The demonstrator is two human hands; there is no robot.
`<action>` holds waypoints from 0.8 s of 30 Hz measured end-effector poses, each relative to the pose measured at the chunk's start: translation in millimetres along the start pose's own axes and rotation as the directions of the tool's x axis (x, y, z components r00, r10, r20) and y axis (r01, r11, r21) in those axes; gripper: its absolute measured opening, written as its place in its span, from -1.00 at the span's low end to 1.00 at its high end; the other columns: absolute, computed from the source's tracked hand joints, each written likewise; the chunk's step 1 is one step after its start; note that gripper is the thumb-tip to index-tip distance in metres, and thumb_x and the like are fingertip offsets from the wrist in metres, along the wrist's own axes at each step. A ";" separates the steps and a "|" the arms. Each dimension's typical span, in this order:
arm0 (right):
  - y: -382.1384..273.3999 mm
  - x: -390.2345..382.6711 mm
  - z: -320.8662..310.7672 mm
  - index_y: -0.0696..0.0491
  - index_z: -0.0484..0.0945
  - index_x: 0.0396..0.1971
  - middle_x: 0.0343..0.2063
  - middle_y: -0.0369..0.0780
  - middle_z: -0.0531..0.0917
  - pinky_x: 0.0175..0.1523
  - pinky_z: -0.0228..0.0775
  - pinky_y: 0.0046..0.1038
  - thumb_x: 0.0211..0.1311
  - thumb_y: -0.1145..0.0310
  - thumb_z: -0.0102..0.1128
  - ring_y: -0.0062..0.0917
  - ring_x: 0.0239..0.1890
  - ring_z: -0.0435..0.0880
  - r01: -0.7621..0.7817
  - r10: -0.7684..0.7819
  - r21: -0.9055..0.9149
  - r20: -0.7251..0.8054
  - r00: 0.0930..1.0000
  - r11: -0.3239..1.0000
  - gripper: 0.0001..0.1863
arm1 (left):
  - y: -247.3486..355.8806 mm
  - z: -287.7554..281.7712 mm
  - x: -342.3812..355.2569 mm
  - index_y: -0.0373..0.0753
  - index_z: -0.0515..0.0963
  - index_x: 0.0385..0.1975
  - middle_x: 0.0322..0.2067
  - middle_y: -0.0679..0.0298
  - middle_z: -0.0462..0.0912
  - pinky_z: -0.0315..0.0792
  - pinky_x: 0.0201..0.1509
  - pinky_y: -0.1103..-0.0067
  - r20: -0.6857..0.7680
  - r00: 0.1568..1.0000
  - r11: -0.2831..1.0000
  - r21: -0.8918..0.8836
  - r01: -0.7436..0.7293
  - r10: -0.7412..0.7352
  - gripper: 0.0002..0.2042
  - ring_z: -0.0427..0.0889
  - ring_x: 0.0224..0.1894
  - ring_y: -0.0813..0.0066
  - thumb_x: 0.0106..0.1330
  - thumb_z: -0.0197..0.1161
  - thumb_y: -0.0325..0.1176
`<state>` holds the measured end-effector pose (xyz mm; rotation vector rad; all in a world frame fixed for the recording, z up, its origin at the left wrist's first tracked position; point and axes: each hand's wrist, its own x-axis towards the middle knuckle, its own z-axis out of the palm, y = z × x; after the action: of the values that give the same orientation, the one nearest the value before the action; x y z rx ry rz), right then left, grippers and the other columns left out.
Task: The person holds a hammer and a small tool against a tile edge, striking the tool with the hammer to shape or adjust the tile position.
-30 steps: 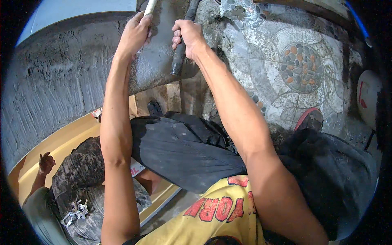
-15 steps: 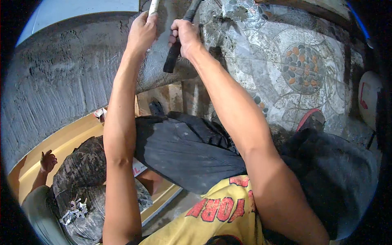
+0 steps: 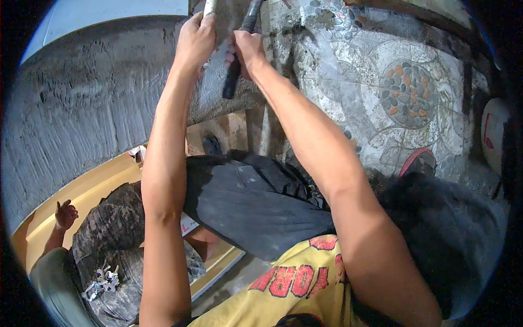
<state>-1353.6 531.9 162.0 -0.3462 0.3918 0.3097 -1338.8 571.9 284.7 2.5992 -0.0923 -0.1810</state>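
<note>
At the top middle, my left hand [image 3: 197,42] is closed around a slim whitish rod [image 3: 210,6]; its far end lies beyond the picture's edge. Just to the right, my right hand [image 3: 248,52] wraps round the black grip of a tool with a grey shaft [image 3: 251,17]. The grip's butt end sticks out below my fist, and the tool's head is out of view. Both hands are over the near side of a wet-looking grey cement surface [image 3: 98,82], apart from each other.
Patterned stone tiles [image 3: 406,92] cover the floor at right, beside a pale rounded container [image 3: 494,136]. Another person's hand [image 3: 66,215] and camouflage trousers [image 3: 106,223] are at lower left by a yellowish ledge [image 3: 87,182]. A bluish-white panel [image 3: 109,19] stands at top left.
Both hands keep their holds. The black-gripped tool has tilted slightly more upright in the picture, and the whole view has shifted a little.
</note>
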 end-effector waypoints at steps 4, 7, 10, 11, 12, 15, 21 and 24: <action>-5.9 25.3 -28.9 0.08 0.49 -0.60 -0.71 -0.27 0.43 -0.63 0.22 -0.39 0.09 0.39 0.10 -0.50 -0.75 0.38 0.054 -0.054 -0.168 0.006 0.999 0.984 -0.87 | 11.9 11.9 7.7 -0.36 0.55 -0.10 -0.61 0.43 0.42 0.22 -0.54 0.65 0.074 0.996 0.997 -0.057 0.052 -0.047 -0.65 0.35 -0.58 0.69 0.48 0.01 -0.15; 5.7 3.6 -1.5 0.09 0.50 -0.61 -0.73 -0.26 0.44 -0.63 0.24 -0.40 0.06 0.38 0.17 -0.51 -0.76 0.41 0.144 -0.135 -0.248 0.053 0.989 0.958 -0.86 | 0.6 -8.8 2.8 -0.36 0.55 -0.04 -0.53 0.41 0.49 0.26 -0.52 0.65 0.054 0.996 0.991 -0.110 0.079 -0.073 -0.63 0.39 -0.54 0.69 0.49 0.01 -0.14; 2.4 -2.4 2.3 0.09 0.47 -0.67 -0.76 -0.28 0.42 -0.66 0.21 -0.41 0.04 0.40 0.15 -0.51 -0.78 0.39 0.068 -0.068 0.227 -0.010 0.998 0.972 -0.84 | 6.4 1.5 -0.2 -0.36 0.54 0.02 -0.46 0.40 0.54 0.28 -0.49 0.66 -0.007 1.000 0.981 -0.192 0.024 -0.026 -0.61 0.42 -0.51 0.67 0.49 0.01 -0.14; 0.1 0.7 -8.2 0.09 0.45 -0.64 -0.74 -0.27 0.44 -0.64 0.21 -0.43 0.04 0.41 0.14 -0.51 -0.77 0.39 0.060 -0.059 -0.035 0.019 0.998 0.998 -0.85 | 6.4 -4.1 -1.7 -0.36 0.54 0.02 -0.46 0.40 0.54 0.28 -0.49 0.66 -0.013 1.000 0.982 -0.188 0.022 -0.025 -0.61 0.42 -0.51 0.67 0.49 0.01 -0.14; -4.5 5.9 -14.4 0.09 0.45 -0.63 -0.73 -0.27 0.44 -0.64 0.20 -0.43 0.07 0.40 0.13 -0.51 -0.77 0.38 0.122 -0.130 -0.266 -0.010 0.991 0.956 -0.85 | 7.6 -3.8 -0.5 -0.37 0.53 0.03 -0.43 0.40 0.55 0.30 -0.47 0.65 0.011 0.999 0.978 -0.203 0.037 -0.036 -0.60 0.43 -0.51 0.66 0.49 0.01 -0.14; -3.6 8.1 -14.3 0.09 0.46 -0.61 -0.72 -0.26 0.45 -0.65 0.19 -0.43 0.12 0.38 0.12 -0.51 -0.76 0.38 0.195 -0.208 -0.209 -0.044 0.977 0.958 -0.83 | 8.8 -4.7 2.6 -0.38 0.52 0.06 -0.43 0.39 0.54 0.31 -0.48 0.64 0.047 0.996 0.980 -0.184 0.082 -0.075 -0.58 0.42 -0.51 0.65 0.49 0.02 -0.12; -18.9 21.5 -33.5 0.07 0.47 -0.59 -0.72 -0.25 0.44 -0.66 0.17 -0.39 0.16 0.34 0.12 -0.52 -0.76 0.37 0.157 -0.181 -0.291 -0.056 0.982 0.944 -0.81 | 22.2 9.8 3.1 -0.35 0.51 0.06 -0.58 0.41 0.43 0.26 -0.59 0.63 0.001 0.990 0.969 -0.206 0.138 -0.141 -0.58 0.36 -0.60 0.64 0.47 0.03 -0.10; -28.2 8.1 -22.6 0.17 0.51 -0.65 -0.66 -0.23 0.50 -0.49 0.29 -0.37 -0.03 0.38 0.19 -0.51 -0.60 0.46 0.182 -0.218 -0.336 -0.072 0.973 0.924 -0.83 | 21.8 -0.9 -3.0 -0.34 0.50 0.05 -0.57 0.40 0.42 0.25 -0.60 0.64 0.017 0.987 0.972 -0.173 0.160 -0.159 -0.59 0.36 -0.62 0.64 0.46 0.04 -0.11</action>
<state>-1343.6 499.9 146.5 -0.7283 0.4077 0.1539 -1342.3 553.9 297.0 2.4310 0.1272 -0.2398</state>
